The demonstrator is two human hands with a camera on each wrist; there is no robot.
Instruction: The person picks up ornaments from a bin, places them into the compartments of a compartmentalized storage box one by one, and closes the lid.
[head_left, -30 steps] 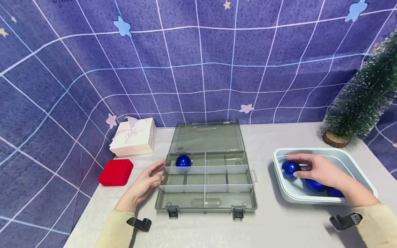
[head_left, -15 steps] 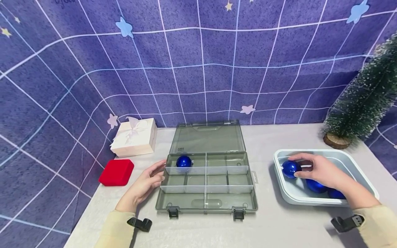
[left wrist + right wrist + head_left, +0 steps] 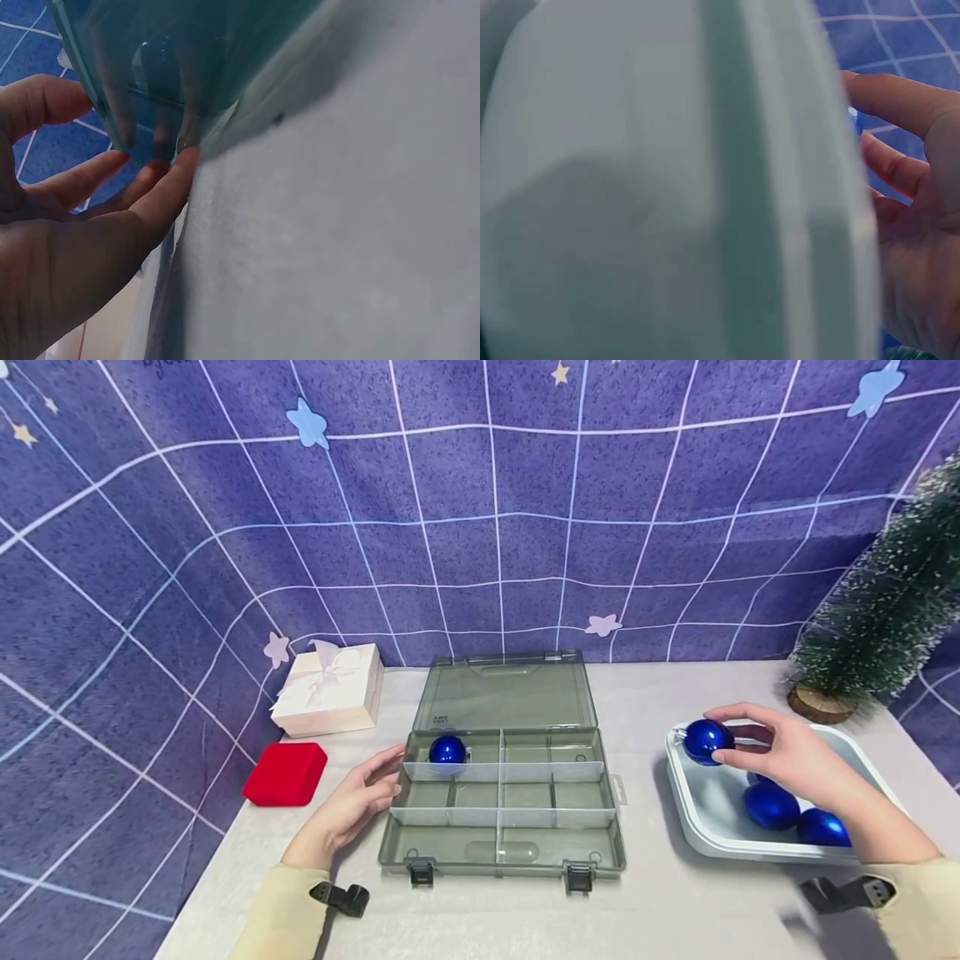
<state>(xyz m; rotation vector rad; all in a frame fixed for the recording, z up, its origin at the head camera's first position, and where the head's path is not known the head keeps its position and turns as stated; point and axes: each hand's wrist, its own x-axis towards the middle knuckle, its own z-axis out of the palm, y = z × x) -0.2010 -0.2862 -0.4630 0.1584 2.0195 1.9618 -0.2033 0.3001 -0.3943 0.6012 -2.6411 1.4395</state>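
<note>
The ball [image 3: 707, 742] is pinched in your right hand [image 3: 789, 753] over the 10 o'clock corner of the tub [image 3: 750, 852], so squeeze lightly yet securely, your left hand [image 3: 352, 806], fingers loose, touching the box [image 3: 435, 841] at 9 o'clock.

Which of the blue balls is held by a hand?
The held ball is pinched by the right hand at the left end of the pale tub; the loose balls inside it and the boxed ball in the divided case are not gripped.
</note>
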